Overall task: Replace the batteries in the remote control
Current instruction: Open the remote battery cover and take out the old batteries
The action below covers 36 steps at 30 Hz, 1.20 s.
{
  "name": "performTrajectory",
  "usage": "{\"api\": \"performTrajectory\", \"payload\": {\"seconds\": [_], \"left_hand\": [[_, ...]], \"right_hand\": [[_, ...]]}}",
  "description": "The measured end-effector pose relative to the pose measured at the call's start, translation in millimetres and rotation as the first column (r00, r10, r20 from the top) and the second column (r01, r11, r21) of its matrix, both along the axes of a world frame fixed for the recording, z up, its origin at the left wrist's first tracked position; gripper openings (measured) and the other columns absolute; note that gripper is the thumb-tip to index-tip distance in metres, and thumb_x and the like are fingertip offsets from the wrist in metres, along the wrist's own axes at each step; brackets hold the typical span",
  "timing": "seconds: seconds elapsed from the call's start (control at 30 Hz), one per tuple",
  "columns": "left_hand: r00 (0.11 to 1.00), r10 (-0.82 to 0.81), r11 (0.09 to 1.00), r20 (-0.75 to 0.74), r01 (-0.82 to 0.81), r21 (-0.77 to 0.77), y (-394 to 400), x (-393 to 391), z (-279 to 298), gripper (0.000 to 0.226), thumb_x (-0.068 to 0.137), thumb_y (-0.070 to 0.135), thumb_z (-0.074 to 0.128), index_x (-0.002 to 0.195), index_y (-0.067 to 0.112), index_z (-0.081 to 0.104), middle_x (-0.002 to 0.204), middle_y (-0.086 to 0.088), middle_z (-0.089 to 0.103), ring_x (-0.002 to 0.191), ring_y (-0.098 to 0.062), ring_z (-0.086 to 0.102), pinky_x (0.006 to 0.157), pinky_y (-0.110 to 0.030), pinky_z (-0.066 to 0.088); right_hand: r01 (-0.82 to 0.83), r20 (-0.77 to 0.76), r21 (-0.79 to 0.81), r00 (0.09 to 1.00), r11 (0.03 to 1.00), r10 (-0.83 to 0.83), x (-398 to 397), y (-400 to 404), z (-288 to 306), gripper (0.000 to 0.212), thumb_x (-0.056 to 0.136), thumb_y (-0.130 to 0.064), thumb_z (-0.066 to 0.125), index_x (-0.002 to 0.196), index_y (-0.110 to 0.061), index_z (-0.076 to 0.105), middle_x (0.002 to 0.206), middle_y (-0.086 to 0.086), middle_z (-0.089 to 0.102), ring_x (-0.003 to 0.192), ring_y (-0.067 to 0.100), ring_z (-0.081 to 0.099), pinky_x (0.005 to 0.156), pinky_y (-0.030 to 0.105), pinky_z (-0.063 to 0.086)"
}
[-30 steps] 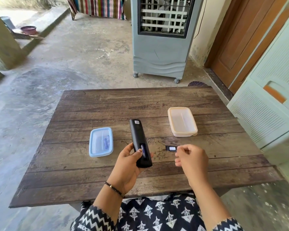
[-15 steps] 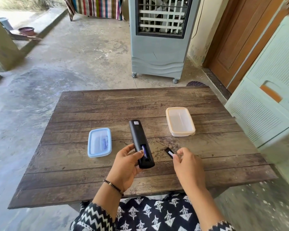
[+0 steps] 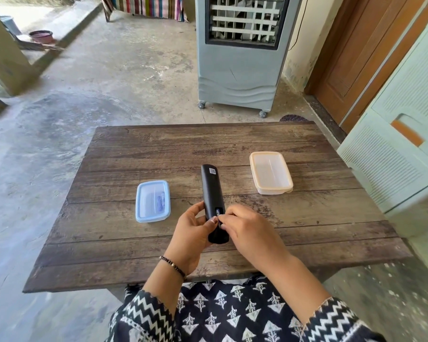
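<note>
A black remote control (image 3: 211, 191) lies back side up over the middle of the wooden table (image 3: 208, 144). My left hand (image 3: 190, 233) grips its near end from the left. The open battery compartment (image 3: 217, 212) shows a battery inside. My right hand (image 3: 250, 233) has its curled fingertips at the compartment's near edge, pinching the small black battery cover, which the fingers mostly hide. A clear box with a blue lid (image 3: 153, 201) sits to the left with small items inside.
A clear box with a pale orange lid (image 3: 271, 172) stands to the right of the remote. Beyond the table a grey air cooler (image 3: 237, 53) stands on wheels. A pale green plastic cabinet (image 3: 400, 156) is close to the table's right edge.
My right hand lifted the battery cover off the table and brought it left onto the remote's compartment. The left hand kept hold of the remote.
</note>
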State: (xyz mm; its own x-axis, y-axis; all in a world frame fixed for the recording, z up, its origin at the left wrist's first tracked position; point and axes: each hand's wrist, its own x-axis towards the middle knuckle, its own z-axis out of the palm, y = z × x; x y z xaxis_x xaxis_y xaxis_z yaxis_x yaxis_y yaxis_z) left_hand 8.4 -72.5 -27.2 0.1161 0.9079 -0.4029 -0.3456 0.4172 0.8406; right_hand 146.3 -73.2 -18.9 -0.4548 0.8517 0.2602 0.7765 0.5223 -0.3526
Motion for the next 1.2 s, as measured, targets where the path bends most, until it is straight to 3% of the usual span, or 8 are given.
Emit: {"api": "performTrajectory", "payload": {"seconds": [0.2, 0.4, 0.57, 0.8, 0.97, 1.1, 1.2], "left_hand": [[0.999, -0.028, 0.999, -0.03, 0.029, 0.036, -6.7, -2.0, 3.0, 0.037, 0.087, -0.008, 0.05, 0.119, 0.011, 0.051, 0.075, -0.005, 0.073, 0.068, -0.017, 0.068, 0.07, -0.039, 0.058], [0.997, -0.049, 0.998, -0.054, 0.051, 0.031, -12.7, -3.1, 0.4, 0.041, 0.087, -0.009, 0.049, 0.124, 0.009, 0.049, 0.074, -0.007, 0.073, 0.068, -0.019, 0.069, 0.078, -0.048, 0.056], [0.999, -0.028, 1.0, -0.039, 0.028, 0.004, -12.7, -4.2, -1.1, 0.035, 0.087, -0.009, 0.048, 0.114, 0.013, 0.053, 0.073, -0.008, 0.074, 0.071, -0.023, 0.069, 0.076, -0.049, 0.056], [0.999, 0.017, 1.0, -0.051, -0.017, -0.003, -3.4, -3.4, -0.5, 0.03, 0.088, -0.008, 0.047, 0.101, 0.018, 0.056, 0.07, -0.005, 0.073, 0.064, -0.017, 0.068, 0.069, -0.041, 0.058], [0.999, 0.036, 0.999, -0.032, -0.037, -0.012, 0.4, -5.8, -0.8, 0.029, 0.089, -0.007, 0.047, 0.101, 0.017, 0.057, 0.076, -0.007, 0.072, 0.065, -0.016, 0.068, 0.071, -0.042, 0.056], [0.999, 0.051, 0.999, -0.01, -0.051, -0.014, -0.7, -6.9, 0.1, 0.027, 0.088, -0.007, 0.048, 0.097, 0.016, 0.059, 0.075, -0.007, 0.072, 0.066, -0.016, 0.068, 0.066, -0.036, 0.058], [0.998, 0.055, 0.998, -0.008, -0.055, -0.01, -0.3, -6.0, 0.3, 0.026, 0.088, -0.007, 0.048, 0.095, 0.016, 0.059, 0.072, -0.005, 0.073, 0.065, -0.015, 0.068, 0.065, -0.034, 0.059]], "right_hand": [[-0.107, 0.096, -0.054, 0.989, 0.993, 0.112, 2.3, 6.6, 17.2, 0.013, 0.085, -0.017, 0.062, 0.079, -0.005, 0.063, 0.078, 0.008, 0.06, 0.068, 0.024, 0.059, 0.058, 0.04, 0.055], [-0.23, 0.29, -0.129, 0.921, 0.965, 0.259, -1.6, 14.2, 34.9, 0.02, 0.091, -0.023, 0.054, 0.092, -0.006, 0.062, 0.089, 0.009, 0.062, 0.079, 0.026, 0.061, 0.07, 0.036, 0.052], [-0.303, 0.314, -0.096, 0.895, 0.948, 0.318, -2.5, 13.0, 31.6, 0.016, 0.09, -0.016, 0.053, 0.09, -0.004, 0.063, 0.083, 0.009, 0.062, 0.07, 0.024, 0.06, 0.061, 0.029, 0.047], [-0.228, 0.205, -0.013, 0.952, 0.973, 0.226, 0.0, 9.7, 20.1, 0.011, 0.085, -0.015, 0.058, 0.087, -0.005, 0.062, 0.079, 0.008, 0.061, 0.063, 0.022, 0.061, 0.053, 0.027, 0.052], [-0.163, 0.188, 0.024, 0.97, 0.986, 0.156, -2.5, 7.0, 9.8, 0.029, 0.087, -0.015, 0.055, 0.112, 0.0, 0.058, 0.095, 0.013, 0.064, 0.074, 0.027, 0.065, 0.056, 0.036, 0.057], [-0.151, 0.207, 0.051, 0.969, 0.987, 0.137, -3.8, 2.1, 7.3, 0.025, 0.087, -0.011, 0.053, 0.105, 0.003, 0.062, 0.092, 0.015, 0.062, 0.072, 0.026, 0.065, 0.047, 0.034, 0.056], [-0.132, 0.208, 0.074, 0.972, 0.988, 0.114, -3.3, -0.5, 5.8, 0.026, 0.083, -0.008, 0.063, 0.106, 0.002, 0.064, 0.091, 0.014, 0.063, 0.069, 0.023, 0.065, 0.044, 0.03, 0.056]]}}
